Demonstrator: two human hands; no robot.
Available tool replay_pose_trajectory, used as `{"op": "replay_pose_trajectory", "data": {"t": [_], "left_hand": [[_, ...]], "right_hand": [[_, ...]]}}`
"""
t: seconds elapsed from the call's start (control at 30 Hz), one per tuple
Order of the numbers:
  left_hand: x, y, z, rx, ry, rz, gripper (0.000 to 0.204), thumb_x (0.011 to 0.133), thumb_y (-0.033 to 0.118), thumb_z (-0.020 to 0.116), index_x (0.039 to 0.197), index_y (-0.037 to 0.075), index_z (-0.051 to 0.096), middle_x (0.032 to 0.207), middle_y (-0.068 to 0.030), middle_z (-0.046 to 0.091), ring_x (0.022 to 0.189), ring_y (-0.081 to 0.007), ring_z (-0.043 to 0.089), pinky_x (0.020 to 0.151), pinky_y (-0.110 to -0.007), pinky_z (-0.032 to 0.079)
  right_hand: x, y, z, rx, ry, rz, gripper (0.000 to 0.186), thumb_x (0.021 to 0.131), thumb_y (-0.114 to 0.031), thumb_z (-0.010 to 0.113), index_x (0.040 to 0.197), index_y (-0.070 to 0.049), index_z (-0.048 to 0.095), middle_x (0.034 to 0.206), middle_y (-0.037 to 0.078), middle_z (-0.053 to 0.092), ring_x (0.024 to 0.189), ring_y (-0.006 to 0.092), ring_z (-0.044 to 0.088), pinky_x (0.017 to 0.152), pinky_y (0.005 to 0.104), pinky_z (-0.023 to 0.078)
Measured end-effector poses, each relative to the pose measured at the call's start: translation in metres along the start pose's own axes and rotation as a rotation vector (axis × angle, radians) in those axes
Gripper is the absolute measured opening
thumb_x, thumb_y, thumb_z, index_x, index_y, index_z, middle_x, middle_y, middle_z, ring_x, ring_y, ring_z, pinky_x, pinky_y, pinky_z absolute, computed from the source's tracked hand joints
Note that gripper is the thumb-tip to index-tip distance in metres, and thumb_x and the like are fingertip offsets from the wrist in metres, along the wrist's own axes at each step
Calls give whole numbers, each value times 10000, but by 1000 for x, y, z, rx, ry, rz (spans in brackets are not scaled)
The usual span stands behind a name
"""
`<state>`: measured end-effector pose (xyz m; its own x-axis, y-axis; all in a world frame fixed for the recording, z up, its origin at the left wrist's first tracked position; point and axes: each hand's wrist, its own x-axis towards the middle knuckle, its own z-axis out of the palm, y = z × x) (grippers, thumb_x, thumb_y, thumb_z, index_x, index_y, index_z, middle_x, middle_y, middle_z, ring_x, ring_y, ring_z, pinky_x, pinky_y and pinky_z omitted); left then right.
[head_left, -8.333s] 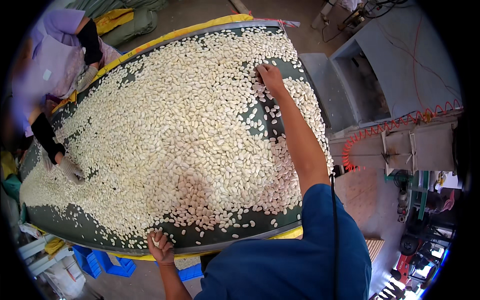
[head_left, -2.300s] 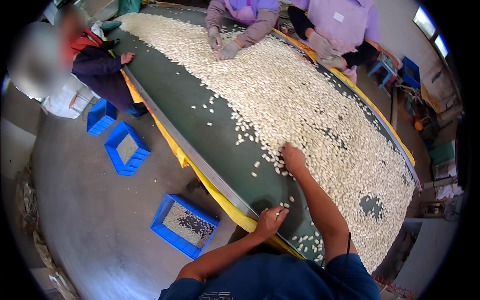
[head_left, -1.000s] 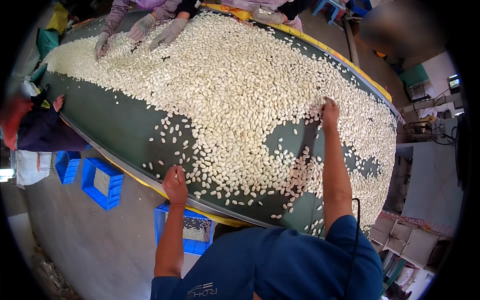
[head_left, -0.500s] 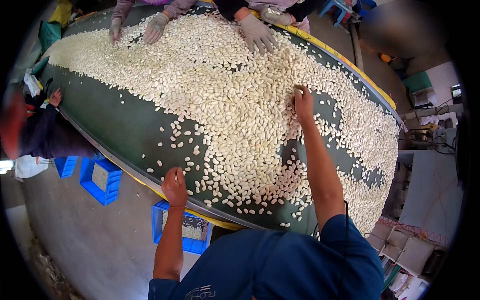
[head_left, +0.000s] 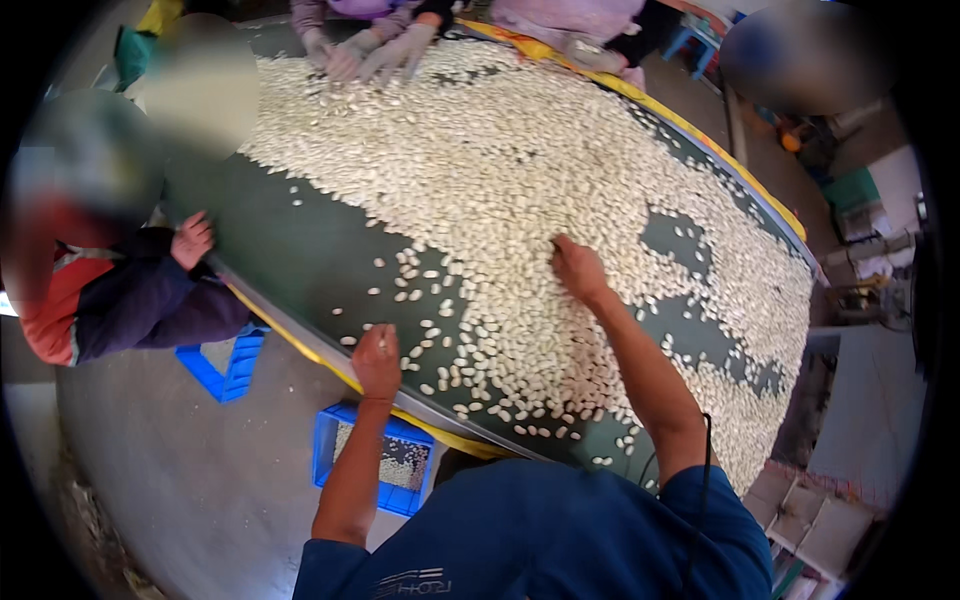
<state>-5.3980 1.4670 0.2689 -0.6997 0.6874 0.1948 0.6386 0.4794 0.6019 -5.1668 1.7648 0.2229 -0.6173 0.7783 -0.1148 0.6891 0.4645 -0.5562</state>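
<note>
Large white beans (head_left: 500,220) lie in a thick spread over a dark green table (head_left: 290,235). My right hand (head_left: 580,268) reaches into the middle of the beans, its fingers pinched together with the tips down among them. Whatever those fingertips may hold is hidden. Near the table's front edge, my left hand (head_left: 377,362) is closed in a loose fist, and a pale bean shows at its fingers. A few scattered beans lie on the green surface just right of it.
Below the front edge stands a blue crate (head_left: 325,450) with beans inside; another blue crate (head_left: 228,375) is farther left. A co-worker's gloved hands (head_left: 350,60) work at the far side. At the left, another person's hand (head_left: 192,240) rests by the edge. Yellow edging (head_left: 690,125) borders the table.
My right hand has moved left and nearer across the beans. My left hand stays closed near the edge. Across the table, a gloved hand has shifted left; the person at left leans farther in.
</note>
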Motion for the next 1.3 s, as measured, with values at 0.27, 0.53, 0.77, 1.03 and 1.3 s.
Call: {"op": "replay_pose_trajectory", "data": {"t": [0.27,0.53,0.77,1.03,1.3], "left_hand": [[21,-10,-17,13,51,53,101,858,170,634,807,91,597,724,-96,610,617,-317,614,529,-400,502],[29,-20,-33,65,97,24,135,859,224,633,799,109,597,713,-72,612,596,-297,615,526,-398,511],[48,-37,-22,57,55,7,106,848,193,647,799,107,609,730,-77,627,606,-302,618,528,-394,507],[60,-54,-32,46,-20,-41,103,870,113,616,825,20,621,785,-163,634,704,-353,615,637,-406,492],[73,-71,-34,-11,-19,3,112,880,127,596,865,24,638,817,-167,651,739,-348,630,664,-407,492]], "right_hand": [[-28,28,-53,1735,-186,491,182,999,-310,469,993,-140,535,669,-83,377,461,19,269,366,164,223],[44,154,-67,1140,413,863,261,994,-283,447,946,-77,600,634,-34,451,440,60,317,354,256,220],[135,149,51,658,301,334,414,893,-89,396,1298,-91,484,887,82,565,782,150,508,630,316,426],[54,-99,60,348,-409,-104,451,878,-122,506,1328,-92,483,725,91,589,646,152,556,592,318,477],[-35,19,-92,1067,190,589,375,906,-52,397,1255,7,521,633,-37,439,470,34,329,396,187,246]]}}
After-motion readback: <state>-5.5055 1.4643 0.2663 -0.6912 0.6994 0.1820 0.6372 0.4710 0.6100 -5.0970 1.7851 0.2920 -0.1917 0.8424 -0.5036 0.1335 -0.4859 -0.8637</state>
